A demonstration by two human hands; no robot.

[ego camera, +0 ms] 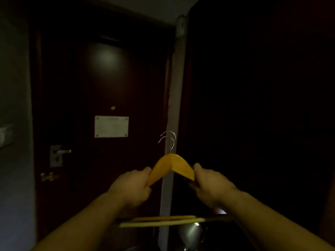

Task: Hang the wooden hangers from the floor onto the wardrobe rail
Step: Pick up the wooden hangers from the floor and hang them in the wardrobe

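Note:
I hold wooden hangers (171, 166) upright in front of me in a dim room; two metal hooks (169, 140) stick up, so at least two hangers are stacked together. My left hand (133, 185) grips the left arm end and my right hand (211, 185) grips the right arm end. Below my wrists, pale horizontal wooden bars (159, 221) show, apparently the hangers' trouser bars. The dark opening on the right (253, 124) may be the wardrobe; no rail shows in the darkness.
A dark red door (101, 87) with a white notice (111, 126), a metal handle (61, 152) and a chain latch stands straight ahead. A pale wall strip (174, 105) separates door and dark opening. A grey wall (14, 124) lies left. Something shiny (192, 232) glints low down.

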